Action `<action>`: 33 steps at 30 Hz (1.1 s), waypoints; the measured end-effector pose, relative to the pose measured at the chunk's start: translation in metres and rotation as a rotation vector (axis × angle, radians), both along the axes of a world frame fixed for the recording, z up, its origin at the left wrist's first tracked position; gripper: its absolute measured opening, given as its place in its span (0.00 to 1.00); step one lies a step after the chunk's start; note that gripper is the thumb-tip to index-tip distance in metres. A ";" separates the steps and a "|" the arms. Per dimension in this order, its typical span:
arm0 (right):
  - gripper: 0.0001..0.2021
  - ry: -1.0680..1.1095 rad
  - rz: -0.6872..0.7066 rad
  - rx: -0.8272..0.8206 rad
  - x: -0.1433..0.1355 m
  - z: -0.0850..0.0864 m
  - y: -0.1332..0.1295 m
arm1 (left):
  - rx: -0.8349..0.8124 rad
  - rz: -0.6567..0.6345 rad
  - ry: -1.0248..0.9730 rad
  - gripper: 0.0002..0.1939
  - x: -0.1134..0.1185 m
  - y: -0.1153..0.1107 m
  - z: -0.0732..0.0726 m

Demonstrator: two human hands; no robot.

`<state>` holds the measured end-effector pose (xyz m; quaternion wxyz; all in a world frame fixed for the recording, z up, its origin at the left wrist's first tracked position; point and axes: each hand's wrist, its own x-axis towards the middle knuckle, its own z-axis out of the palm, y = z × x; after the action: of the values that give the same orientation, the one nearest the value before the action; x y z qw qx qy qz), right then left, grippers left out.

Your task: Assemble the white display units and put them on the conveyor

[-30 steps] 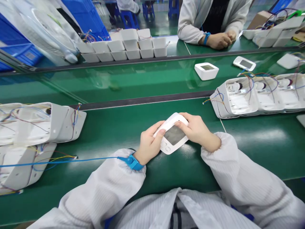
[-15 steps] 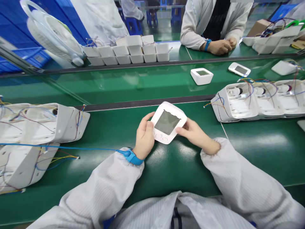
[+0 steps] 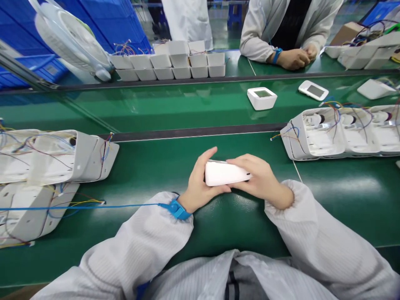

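Note:
A white plastic device housing (image 3: 222, 173) is held between my two hands above the green bench (image 3: 156, 175). It is turned so that a plain white side faces me, and its screen is out of sight. My left hand (image 3: 201, 179) grips its left end, thumb below and a finger up past the top. My right hand (image 3: 258, 177) closes around the right end, with fingers over the top and thumb beneath. A small dark slot shows near my right fingers. A blue wrist strap (image 3: 178, 209) with a blue cord circles my left wrist.
Open white housings with loose wires stand at left (image 3: 87, 158) and at right (image 3: 312, 133). Across the dark rail (image 3: 187, 133), a white screen unit (image 3: 261, 98) and a flatter one (image 3: 313, 90) lie on the green belt. Farther back are stacked white housings (image 3: 181, 66), a fan (image 3: 71, 41) and a co-worker's folded hands (image 3: 293, 58).
The device has been tipped over, so its screen no longer shows and a white side faces me. My right hand has moved inward and wrapped further around it.

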<state>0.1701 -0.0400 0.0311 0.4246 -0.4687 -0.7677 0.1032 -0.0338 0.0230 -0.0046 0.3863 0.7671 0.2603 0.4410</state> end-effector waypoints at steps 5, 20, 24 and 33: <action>0.20 -0.022 0.027 -0.020 -0.005 0.001 -0.002 | 0.080 0.032 0.054 0.42 0.000 -0.004 0.008; 0.16 -0.024 -0.038 -0.004 -0.011 0.000 -0.004 | 0.040 0.102 0.078 0.33 0.004 -0.006 0.013; 0.16 -0.042 -0.016 -0.014 -0.009 0.002 -0.003 | 0.057 0.082 0.057 0.32 0.003 -0.005 0.011; 0.20 0.529 -0.203 -0.189 -0.010 -0.016 0.003 | -0.173 -0.007 -0.031 0.43 0.005 0.004 -0.006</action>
<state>0.1598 -0.0368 0.0148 0.5725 -0.5374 -0.5666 0.2497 -0.0293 0.0270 -0.0108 0.4566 0.7251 0.2886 0.4272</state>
